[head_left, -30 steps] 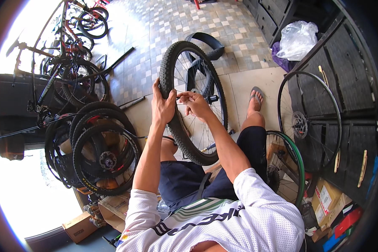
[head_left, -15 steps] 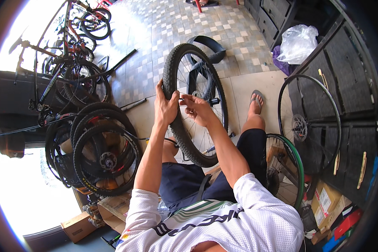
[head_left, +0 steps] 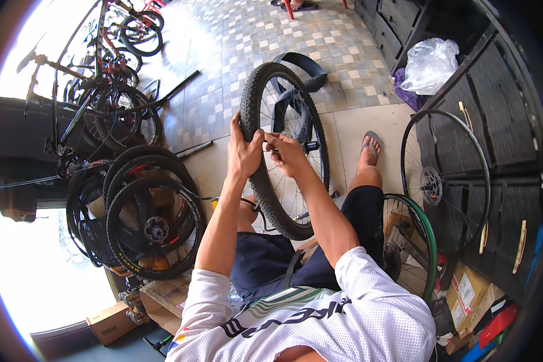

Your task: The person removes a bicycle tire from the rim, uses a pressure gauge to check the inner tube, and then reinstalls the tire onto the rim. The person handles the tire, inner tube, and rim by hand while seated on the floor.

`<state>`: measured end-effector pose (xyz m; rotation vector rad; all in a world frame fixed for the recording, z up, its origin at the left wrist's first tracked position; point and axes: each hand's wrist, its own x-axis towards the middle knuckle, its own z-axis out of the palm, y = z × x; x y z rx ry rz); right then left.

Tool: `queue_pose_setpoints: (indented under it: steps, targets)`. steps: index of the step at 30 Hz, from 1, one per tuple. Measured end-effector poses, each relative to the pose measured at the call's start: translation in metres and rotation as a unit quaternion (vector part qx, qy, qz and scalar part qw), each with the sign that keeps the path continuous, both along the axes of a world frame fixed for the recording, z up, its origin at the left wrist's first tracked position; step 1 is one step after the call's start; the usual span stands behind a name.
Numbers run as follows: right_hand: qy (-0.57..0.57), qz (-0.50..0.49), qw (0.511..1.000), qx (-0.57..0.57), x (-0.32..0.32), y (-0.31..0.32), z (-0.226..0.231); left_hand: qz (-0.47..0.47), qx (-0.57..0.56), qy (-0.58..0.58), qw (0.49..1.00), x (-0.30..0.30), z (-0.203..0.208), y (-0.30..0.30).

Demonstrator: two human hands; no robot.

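Observation:
A bicycle wheel (head_left: 254, 102) with a knobby black tyre stands upright between my legs, tilted slightly. My left hand (head_left: 245, 152) is wrapped round the near-left side of the tyre, thumb at the rim. Beside that thumb, my right hand (head_left: 291, 155) pinches at the inner side of the rim, among the spokes. Whatever sits between its fingertips is too small and covered to name. Behind the spokes a loose black tyre or tube (head_left: 308, 66) lies on the floor. A black hose (head_left: 260, 214) curves near my left knee.
Several wheels (head_left: 154, 229) are stacked at the left, with parked bicycles (head_left: 111, 114) beyond. On the right, a bare rim (head_left: 487, 163) leans on black drawers (head_left: 452, 151), near a clear plastic bag (head_left: 429, 65). A green-edged wheel (head_left: 431, 253) and cardboard boxes (head_left: 467, 289) stand by my right leg.
My right fingers have closed in a little at the rim beside my left thumb. A small dark piece seen there before is now hidden. The whole view has shifted slightly.

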<state>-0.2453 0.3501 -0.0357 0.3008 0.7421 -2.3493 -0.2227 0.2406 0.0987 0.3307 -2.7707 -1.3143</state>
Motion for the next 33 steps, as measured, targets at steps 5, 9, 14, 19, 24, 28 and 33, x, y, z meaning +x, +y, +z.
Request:
queue_pose_setpoints:
  steps: [5, 9, 14, 19, 24, 28, 33]
  targets:
    - [0.096, 0.011, 0.995, 0.029, 0.009, 0.005, -0.003, -0.004, -0.019, 0.018, 1.0, 0.0, 0.0, 0.002]
    - [0.044, 0.02, 0.996, -0.079, 0.005, 0.009, -0.003, -0.003, -0.038, 0.026, 0.999, -0.001, -0.001, 0.004]
    - [0.002, 0.01, 0.996, -0.086, 0.001, 0.003, -0.006, -0.008, 0.019, 0.068, 0.997, -0.001, -0.017, -0.008]
    - [0.095, 0.002, 0.985, -0.143, 0.013, 0.01, -0.016, 0.01, -0.038, 0.008, 0.999, 0.0, -0.007, -0.001]
    - [0.065, -0.001, 0.994, -0.086, -0.005, 0.019, -0.032, -0.016, -0.016, 0.051, 0.998, -0.002, -0.016, 0.006]
    - [0.019, -0.056, 0.998, 0.036, -0.008, 0.011, -0.029, -0.023, 0.005, 0.04, 0.999, 0.001, -0.006, 0.01]
    - [0.036, -0.129, 0.986, 0.101, 0.014, -0.005, 0.001, -0.021, -0.006, 0.077, 0.997, 0.003, -0.014, 0.005]
